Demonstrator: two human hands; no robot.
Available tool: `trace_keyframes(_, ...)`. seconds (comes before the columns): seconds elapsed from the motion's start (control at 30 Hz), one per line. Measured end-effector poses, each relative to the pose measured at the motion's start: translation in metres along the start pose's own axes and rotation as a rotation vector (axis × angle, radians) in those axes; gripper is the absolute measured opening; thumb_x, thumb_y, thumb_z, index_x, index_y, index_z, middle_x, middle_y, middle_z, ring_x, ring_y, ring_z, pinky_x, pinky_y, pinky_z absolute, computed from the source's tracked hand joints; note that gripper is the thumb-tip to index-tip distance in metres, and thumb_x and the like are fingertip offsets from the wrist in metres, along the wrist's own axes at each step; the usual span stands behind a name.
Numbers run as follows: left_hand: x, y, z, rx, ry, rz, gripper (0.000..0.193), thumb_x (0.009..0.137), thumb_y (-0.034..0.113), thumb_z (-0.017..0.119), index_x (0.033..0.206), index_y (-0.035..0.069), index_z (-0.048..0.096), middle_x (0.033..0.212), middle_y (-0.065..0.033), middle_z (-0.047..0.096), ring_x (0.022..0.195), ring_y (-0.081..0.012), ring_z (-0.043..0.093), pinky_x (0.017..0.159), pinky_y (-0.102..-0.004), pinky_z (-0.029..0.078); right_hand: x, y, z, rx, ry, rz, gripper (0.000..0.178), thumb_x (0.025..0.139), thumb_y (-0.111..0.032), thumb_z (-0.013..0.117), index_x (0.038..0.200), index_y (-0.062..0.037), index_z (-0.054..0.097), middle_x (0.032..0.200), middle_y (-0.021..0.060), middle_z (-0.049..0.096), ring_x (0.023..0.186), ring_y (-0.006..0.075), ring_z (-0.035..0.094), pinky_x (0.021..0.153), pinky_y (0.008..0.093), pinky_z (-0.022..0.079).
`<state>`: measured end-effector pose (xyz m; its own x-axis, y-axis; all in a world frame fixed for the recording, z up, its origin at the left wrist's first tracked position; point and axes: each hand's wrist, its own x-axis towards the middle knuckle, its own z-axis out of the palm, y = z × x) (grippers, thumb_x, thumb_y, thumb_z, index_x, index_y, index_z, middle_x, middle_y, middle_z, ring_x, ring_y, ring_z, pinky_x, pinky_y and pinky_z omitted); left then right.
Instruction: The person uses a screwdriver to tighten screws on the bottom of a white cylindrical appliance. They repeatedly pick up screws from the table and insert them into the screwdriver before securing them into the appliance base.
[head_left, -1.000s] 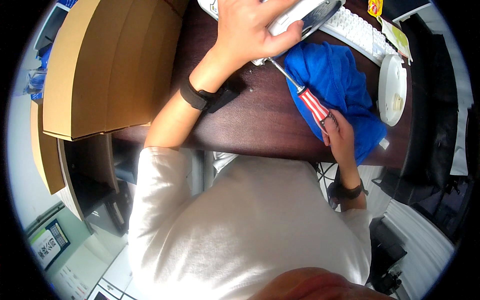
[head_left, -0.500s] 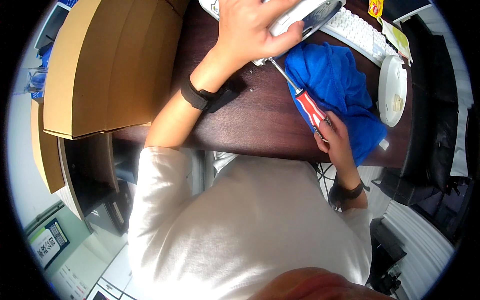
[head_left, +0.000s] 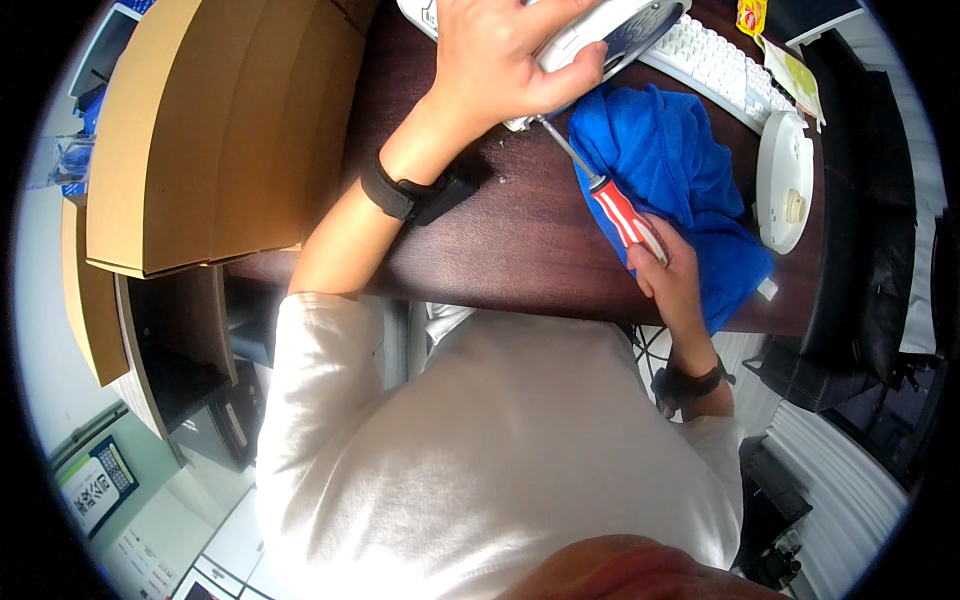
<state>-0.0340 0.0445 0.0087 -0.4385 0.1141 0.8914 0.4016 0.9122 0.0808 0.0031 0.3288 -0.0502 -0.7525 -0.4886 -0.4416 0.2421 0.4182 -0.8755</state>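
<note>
The left hand (head_left: 505,60) holds the white device (head_left: 610,30) in a wide spread, its thumb out along the near side; some of its fingertips pass beyond the upper edge of the view, so their exact placing cannot be told. The right hand (head_left: 672,262), its fingers closed, holds the screwdriver (head_left: 620,212) by the back end of its red-and-white handle. The metal shaft points up and to the left from the right hand, and its tip reaches the device's near corner, just below the left hand; whether it sits in a screw is too small to tell. The blue cloth (head_left: 655,150) lies crumpled on the bench (head_left: 500,245), beyond the right hand and partly beneath it and the handle. To the right of the right hand and farther off, the white cover (head_left: 783,190) rests near the bench's right edge. Beyond the cloth from the right hand is the keyboard (head_left: 715,70), close to the device, with a yellow packet (head_left: 750,15) past it. Well to the left of the left hand stands the cardboard box (head_left: 220,130). Each wrist bears a black band.
</note>
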Motion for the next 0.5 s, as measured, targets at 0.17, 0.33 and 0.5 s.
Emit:
trace_keyframes(0.17,0.0,0.0,-0.001,0.001,-0.017,-0.011,0.053,0.063,0.029,0.063,0.115,0.017,0.064,0.124,-0.0196,0.053,0.116,-0.0401,0.047,0.098,-0.0617,0.019,-0.003,0.002,0.011,-0.202,0.156,-0.286,0.041,0.079,-0.015,0.07,0.113,-0.0002,0.053,0.089,0.0108,0.062,0.079,0.0175,0.06,0.07,0.0297,0.049)
trace_keyframes(0.33,0.002,0.001,0.0,0.023,-0.036,-0.006,0.053,0.064,0.031,0.063,0.115,0.017,0.064,0.124,-0.0201,0.053,0.116,-0.0407,0.047,0.097,-0.0623,0.019,0.002,0.012,0.021,-0.501,0.304,-0.576,0.045,0.077,-0.017,0.073,0.115,-0.0023,0.053,0.088,0.0111,0.062,0.074,0.0161,0.06,0.067,0.0299,0.049)
trace_keyframes(0.5,0.0,0.0,-0.002,-0.005,-0.031,-0.022,0.053,0.063,0.03,0.063,0.115,0.017,0.064,0.124,-0.02,0.053,0.116,-0.0407,0.046,0.097,-0.0621,0.02,0.003,0.002,0.012,0.025,-0.003,-0.099,0.04,0.082,-0.016,0.066,0.117,0.0008,0.053,0.072,0.0011,0.056,0.051,0.0048,0.047,0.043,0.0198,0.035)
